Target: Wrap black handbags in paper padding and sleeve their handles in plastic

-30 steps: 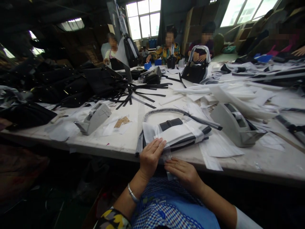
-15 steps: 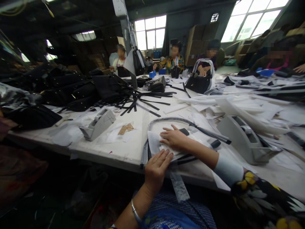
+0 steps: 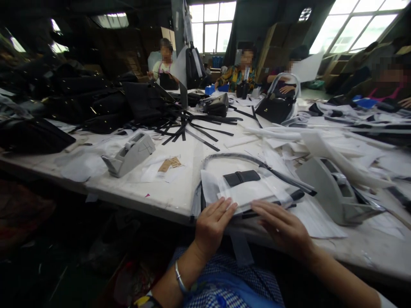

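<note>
We lay our left hand (image 3: 213, 222) flat, fingers straight and together, on the near edge of the paper-wrapped black bag (image 3: 247, 192), which sits at the table's (image 3: 186, 171) front edge. Our right hand (image 3: 282, 226) is palm-down just beside it (fingers loosely spread, gripping nothing), near a grey tape dispenser (image 3: 334, 192).

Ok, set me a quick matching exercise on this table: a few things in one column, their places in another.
1. left hand
2. brown tags
3. handbag with pale handle
4. right tape dispenser

A. far side of the table
B. right of the wrapped bundle
C. on the bundle's near edge
D. beside the left tape dispenser

Pairs: 1-C, 2-D, 3-A, 4-B
</note>
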Available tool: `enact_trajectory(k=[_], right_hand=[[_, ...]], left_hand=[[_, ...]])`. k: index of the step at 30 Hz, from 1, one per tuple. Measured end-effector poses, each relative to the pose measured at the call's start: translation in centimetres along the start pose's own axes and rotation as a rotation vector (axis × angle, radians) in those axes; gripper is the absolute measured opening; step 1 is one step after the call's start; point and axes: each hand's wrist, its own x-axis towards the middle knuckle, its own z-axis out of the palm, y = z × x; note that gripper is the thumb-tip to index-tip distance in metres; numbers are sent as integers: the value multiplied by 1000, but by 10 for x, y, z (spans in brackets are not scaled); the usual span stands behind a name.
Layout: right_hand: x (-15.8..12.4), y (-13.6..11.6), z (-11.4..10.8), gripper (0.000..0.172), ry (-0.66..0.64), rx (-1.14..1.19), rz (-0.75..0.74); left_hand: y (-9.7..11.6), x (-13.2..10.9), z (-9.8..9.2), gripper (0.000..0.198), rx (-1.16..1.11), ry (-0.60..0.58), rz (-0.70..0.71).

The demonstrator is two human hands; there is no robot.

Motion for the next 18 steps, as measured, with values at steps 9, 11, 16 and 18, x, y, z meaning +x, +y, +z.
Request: enact_trajectory(k=[9, 11, 16, 18], right_hand=[[-44, -31, 50, 41, -134, -116, -227], [-33, -33, 58, 36, -41, -37, -253], [-30, -51, 61, 36, 85, 110, -123], [-37, -63, 58, 37, 97, 149, -55]], left_hand=[[0, 0, -1, 42, -3, -26, 16], [-1, 0, -1, 42, 11, -26, 25], [-2, -1, 1, 42, 34, -18, 28], [-3, -1, 2, 42, 43, -11, 28]])
